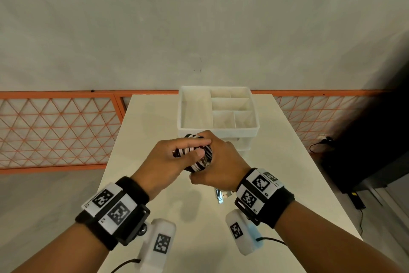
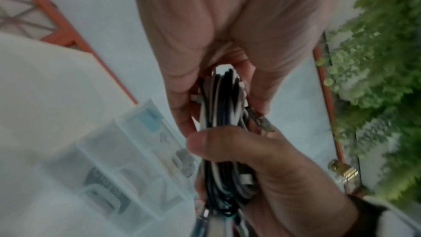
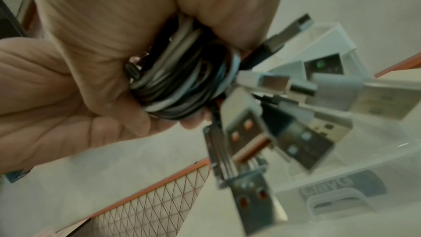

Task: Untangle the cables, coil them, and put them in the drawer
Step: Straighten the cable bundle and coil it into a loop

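My black and white cables (image 1: 194,155) are wound into one tight coil, held up off the desk just in front of the drawer (image 1: 218,113). Several USB plugs (image 3: 296,132) dangle loose beneath it. The white drawer stands open, its divided compartments bare.

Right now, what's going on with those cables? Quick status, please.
Both hands, left hand and right hand, grip one black-and-white cable coil. USB plugs dangle loose. Compartmented organizer just beyond, nothing between.
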Demonstrator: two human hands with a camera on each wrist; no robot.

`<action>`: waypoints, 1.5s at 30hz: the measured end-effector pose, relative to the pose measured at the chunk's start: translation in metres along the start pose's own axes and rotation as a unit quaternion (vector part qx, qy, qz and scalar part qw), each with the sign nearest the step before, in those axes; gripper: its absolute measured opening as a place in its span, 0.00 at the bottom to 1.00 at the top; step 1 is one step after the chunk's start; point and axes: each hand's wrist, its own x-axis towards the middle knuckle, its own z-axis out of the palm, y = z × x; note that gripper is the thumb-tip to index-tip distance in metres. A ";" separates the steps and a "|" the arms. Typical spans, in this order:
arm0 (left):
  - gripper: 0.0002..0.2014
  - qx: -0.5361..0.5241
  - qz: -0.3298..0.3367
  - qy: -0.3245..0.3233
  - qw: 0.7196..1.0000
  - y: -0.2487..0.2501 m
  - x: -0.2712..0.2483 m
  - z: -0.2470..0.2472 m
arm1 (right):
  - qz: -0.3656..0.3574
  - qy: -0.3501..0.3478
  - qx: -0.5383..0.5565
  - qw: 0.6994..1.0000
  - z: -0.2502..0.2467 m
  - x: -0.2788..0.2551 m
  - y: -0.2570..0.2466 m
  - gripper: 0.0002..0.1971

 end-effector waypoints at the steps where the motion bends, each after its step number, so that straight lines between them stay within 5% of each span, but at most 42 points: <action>1: 0.15 -0.014 0.000 0.008 1.000 -0.001 0.001 0.002 | 0.003 -0.002 -0.002 1.000 -0.001 0.001 -0.001 0.33; 4: 0.23 -0.045 -0.005 0.084 0.995 -0.009 0.005 0.010 | 0.011 -0.016 -0.010 1.000 -0.002 0.002 -0.004 0.38; 8: 0.16 -0.121 -0.073 0.212 0.967 -0.020 0.008 0.026 | 0.028 -0.031 -0.020 0.999 0.000 0.003 -0.006 0.37; 11: 0.21 -0.219 -0.153 0.133 0.954 -0.023 0.008 0.018 | 0.035 -0.052 -0.024 0.998 0.000 0.000 -0.001 0.39; 15: 0.24 -0.198 -0.207 -0.033 0.958 -0.016 0.006 -0.002 | 0.041 -0.073 -0.027 0.996 0.003 -0.004 0.006 0.42; 27: 0.26 -0.291 -0.124 0.093 0.944 -0.028 0.005 0.023 | 0.029 -0.017 0.025 0.999 0.010 -0.002 0.005 0.37; 34: 0.16 -0.060 -0.135 0.230 0.962 -0.024 0.008 0.027 | -0.004 -0.008 -0.087 0.996 0.017 0.001 0.002 0.38; 40: 0.05 0.123 -0.162 0.085 0.975 -0.004 0.008 0.008 | -0.053 -0.027 -0.200 0.978 0.006 -0.002 0.008 0.41; 45: 0.05 0.182 -0.121 0.115 0.969 0.000 0.009 0.018 | -0.030 0.020 -0.268 0.963 0.014 -0.002 0.008 0.45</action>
